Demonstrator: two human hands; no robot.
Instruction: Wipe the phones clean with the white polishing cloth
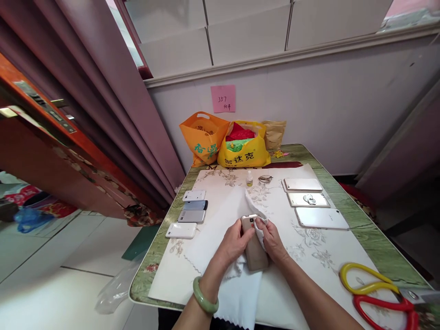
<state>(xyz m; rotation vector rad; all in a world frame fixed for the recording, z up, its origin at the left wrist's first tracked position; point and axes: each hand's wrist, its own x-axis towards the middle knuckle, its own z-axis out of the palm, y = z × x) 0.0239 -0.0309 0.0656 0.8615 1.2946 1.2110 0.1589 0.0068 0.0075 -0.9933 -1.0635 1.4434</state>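
Observation:
A gold-beige smartphone, its back and camera facing up, is held over the white cloth near the table's front. My left hand grips its left side, thumb across the back. My right hand pinches a fold of white cloth against the phone's upper right part, by the camera. More of the cloth spreads flat to the left and hangs over the front edge. A green bangle circles my left wrist.
Several phones, including a white one, lie in a column at left. Three more, one a silver phone, lie at right. Large scissors rest at front right. Behind stand a small bottle, glasses, an orange bag and a yellow bag.

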